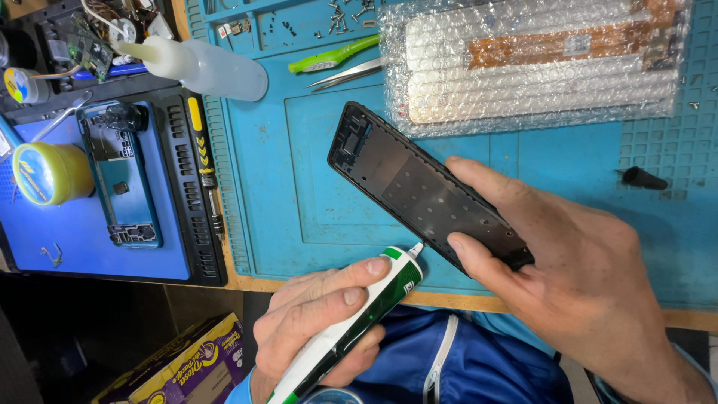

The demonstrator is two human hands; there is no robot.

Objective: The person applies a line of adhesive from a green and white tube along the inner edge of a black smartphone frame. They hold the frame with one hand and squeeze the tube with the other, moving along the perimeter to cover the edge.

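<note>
Black phone frame is held tilted over the blue surface by the right hand, while the left hand grips a glue tube, nozzle at the frame's edge, no bead visible yet.

Bubble-wrapped part, tweezers, squeeze bottle, screwdriver.

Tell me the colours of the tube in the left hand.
White and green tube, seen best in the head view.

An electronics repair workshop is shown: a blue silicone work mat on the desk, loose screws, tweezers, a precision screwdriver, a solvent bottle and an opened phone frame.
</note>
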